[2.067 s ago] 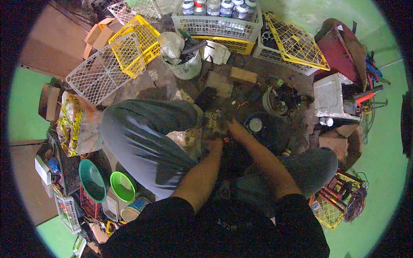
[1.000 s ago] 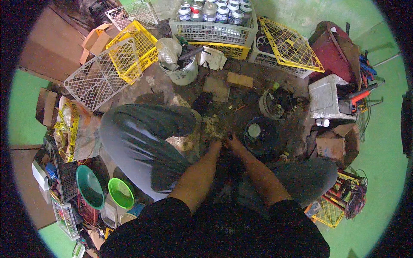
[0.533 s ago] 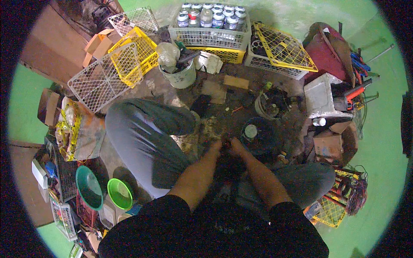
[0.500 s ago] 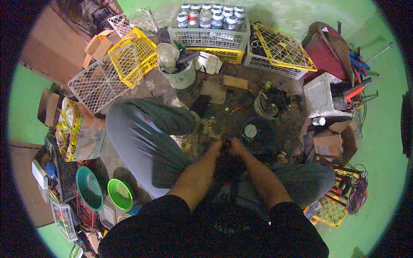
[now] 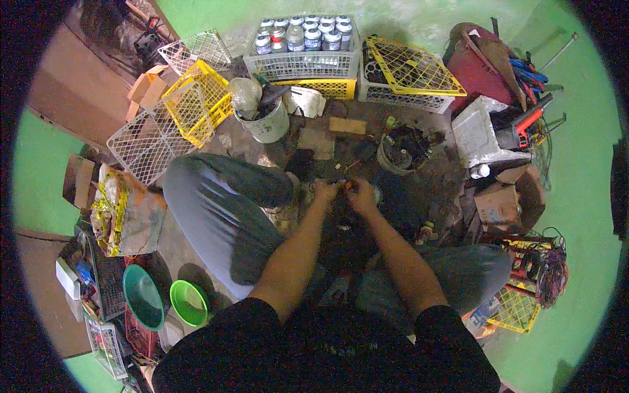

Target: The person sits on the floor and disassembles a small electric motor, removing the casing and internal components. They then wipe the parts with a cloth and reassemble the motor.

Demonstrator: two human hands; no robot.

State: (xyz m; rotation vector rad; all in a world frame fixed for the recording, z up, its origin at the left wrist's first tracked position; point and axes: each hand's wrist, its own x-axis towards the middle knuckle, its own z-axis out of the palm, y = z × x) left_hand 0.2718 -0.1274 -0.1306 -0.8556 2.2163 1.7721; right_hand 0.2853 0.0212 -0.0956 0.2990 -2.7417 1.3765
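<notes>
While you sit with knees spread over the dirty floor, a dark green basin (image 5: 143,298) and a lime-green basin (image 5: 189,303) stand off to your left, well apart from your hands. Farther right, a whitish bucket (image 5: 268,128) holds a clear plastic bag and dark scrap, and behind it is a mesh crate (image 5: 301,69) of capped cans and bottles. Your left hand (image 5: 325,190) hangs low between your knees, its fingers curled inward; you cannot tell from this view what they hold. Between the two hands, a small orange piece (image 5: 348,186) shows beside the right fingertips. Your right hand (image 5: 360,198) is also partly curled, but whether it grips that piece is too dark to tell. The step seems to be close two-handed handling; the next move likely calls for steady, careful fingertips. Beyond, to the right, sits a pail (image 5: 390,162) of dark scraps.
</notes>
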